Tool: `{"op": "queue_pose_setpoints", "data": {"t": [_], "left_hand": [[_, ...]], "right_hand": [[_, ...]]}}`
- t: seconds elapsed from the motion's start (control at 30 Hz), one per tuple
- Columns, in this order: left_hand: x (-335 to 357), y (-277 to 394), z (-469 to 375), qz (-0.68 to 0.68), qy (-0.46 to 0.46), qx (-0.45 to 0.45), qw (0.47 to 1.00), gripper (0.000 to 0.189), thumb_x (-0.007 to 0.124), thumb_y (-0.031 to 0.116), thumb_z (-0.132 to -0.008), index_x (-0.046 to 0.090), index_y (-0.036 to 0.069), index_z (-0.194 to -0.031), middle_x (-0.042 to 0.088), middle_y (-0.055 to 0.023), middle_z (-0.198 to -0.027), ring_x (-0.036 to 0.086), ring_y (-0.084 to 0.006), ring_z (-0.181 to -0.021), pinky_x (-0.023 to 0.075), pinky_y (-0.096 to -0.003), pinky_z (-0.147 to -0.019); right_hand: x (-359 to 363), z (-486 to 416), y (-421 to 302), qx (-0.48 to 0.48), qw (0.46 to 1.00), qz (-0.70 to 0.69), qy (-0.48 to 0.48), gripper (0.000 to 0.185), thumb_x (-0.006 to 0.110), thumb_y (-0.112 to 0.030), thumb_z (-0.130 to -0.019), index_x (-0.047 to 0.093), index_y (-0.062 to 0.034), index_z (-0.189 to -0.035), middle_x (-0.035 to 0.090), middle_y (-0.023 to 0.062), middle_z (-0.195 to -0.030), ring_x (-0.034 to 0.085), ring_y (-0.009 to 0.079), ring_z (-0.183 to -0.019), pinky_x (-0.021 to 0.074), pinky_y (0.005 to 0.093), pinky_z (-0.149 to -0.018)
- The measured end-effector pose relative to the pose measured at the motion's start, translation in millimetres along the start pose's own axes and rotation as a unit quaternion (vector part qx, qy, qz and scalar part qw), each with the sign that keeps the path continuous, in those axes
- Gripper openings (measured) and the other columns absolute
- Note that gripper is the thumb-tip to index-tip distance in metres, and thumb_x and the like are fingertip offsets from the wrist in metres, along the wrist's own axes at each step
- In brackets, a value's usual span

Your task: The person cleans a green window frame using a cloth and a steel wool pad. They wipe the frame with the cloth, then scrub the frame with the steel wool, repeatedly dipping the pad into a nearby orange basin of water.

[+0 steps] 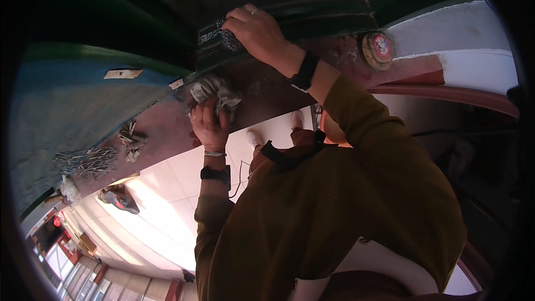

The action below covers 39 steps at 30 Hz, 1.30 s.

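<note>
My right hand (257, 31) grips a dark, glinting scouring pad (230, 38) that looks like steel wool. The pad is against the lower rail of a dark green window frame (330, 21), in its left corner. Below and to the left, my left hand (210, 125) has its fingers curled on a crumpled grey cloth (219, 90). This cloth lies on the reddish-brown windowsill (276, 88), beside the foot of the frame. Part of the cloth is hidden under my fingers.
A round, worn container (378, 50) with a coloured label stands on the sill's right end. Leftward lie a heap of clothes pegs (131, 140), a bundle of metal wires (85, 161) and a white plastic bag (70, 188). An opened green-blue sash (92, 96) borders the sill's left side.
</note>
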State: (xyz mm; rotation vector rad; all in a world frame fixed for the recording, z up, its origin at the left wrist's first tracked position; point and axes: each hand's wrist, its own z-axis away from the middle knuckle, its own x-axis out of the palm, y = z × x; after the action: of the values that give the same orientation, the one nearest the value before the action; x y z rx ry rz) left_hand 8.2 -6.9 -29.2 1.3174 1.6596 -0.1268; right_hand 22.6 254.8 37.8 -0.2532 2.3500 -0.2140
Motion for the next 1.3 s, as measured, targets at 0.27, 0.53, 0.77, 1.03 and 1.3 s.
{"op": "queue_pose_setpoints", "data": {"t": [0.27,0.53,0.77,1.03,1.3], "left_hand": [[-0.4,1.9,-0.6,0.007,0.005,-0.002,1.000,0.035,0.067,0.015,-0.078,0.064,0.010,-0.112,0.062,-0.0119,-0.098,0.057,-0.0343,-0.090,0.0452,-0.0446,-0.082],[-3.1,3.9,-1.1,0.007,-0.010,-0.015,1.000,0.037,0.068,0.018,-0.078,0.063,0.010,-0.114,0.061,-0.0110,-0.097,0.057,-0.0333,-0.089,0.0450,-0.0437,-0.082],[-4.5,6.3,0.1,0.008,-0.008,-0.023,1.000,0.034,0.065,0.013,-0.079,0.063,0.008,-0.113,0.063,-0.0137,-0.100,0.058,-0.0349,-0.091,0.0464,-0.0437,-0.082],[-6.1,6.9,-3.3,0.009,-0.013,-0.015,1.000,0.034,0.066,0.013,-0.079,0.064,0.008,-0.113,0.063,-0.0128,-0.100,0.058,-0.0349,-0.091,0.0466,-0.0435,-0.082],[-2.7,4.2,2.8,0.009,-0.013,-0.027,0.999,0.038,0.068,0.017,-0.077,0.063,0.010,-0.114,0.062,-0.0106,-0.100,0.057,-0.0322,-0.090,0.0450,-0.0434,-0.083]], "right_hand": [[13.1,-17.3,-13.6,-0.033,0.997,0.062,0.033,0.006,0.061,-0.007,-0.077,0.065,-0.0069,-0.081,0.057,0.0057,-0.084,0.059,0.0240,-0.081,0.0526,0.0310,-0.070],[3.1,-23.1,-15.0,-0.028,0.988,0.138,-0.064,0.014,0.063,-0.010,-0.076,0.069,-0.0088,-0.089,0.056,0.0029,-0.084,0.058,0.0229,-0.083,0.0517,0.0317,-0.068],[31.8,-33.5,-27.7,-0.127,0.984,0.126,-0.019,0.003,0.063,-0.010,-0.071,0.060,-0.0089,-0.072,0.053,0.0034,-0.080,0.057,0.0200,-0.081,0.0508,0.0284,-0.064],[3.9,-26.6,-9.8,-0.075,0.983,0.153,-0.074,0.004,0.063,-0.011,-0.072,0.062,-0.0085,-0.074,0.056,0.0050,-0.082,0.061,0.0204,-0.081,0.0532,0.0306,-0.063],[32.3,-34.2,-28.3,-0.135,0.983,0.123,-0.023,0.006,0.064,-0.012,-0.071,0.058,-0.0106,-0.070,0.051,0.0034,-0.079,0.060,0.0180,-0.076,0.0516,0.0281,-0.059]]}}
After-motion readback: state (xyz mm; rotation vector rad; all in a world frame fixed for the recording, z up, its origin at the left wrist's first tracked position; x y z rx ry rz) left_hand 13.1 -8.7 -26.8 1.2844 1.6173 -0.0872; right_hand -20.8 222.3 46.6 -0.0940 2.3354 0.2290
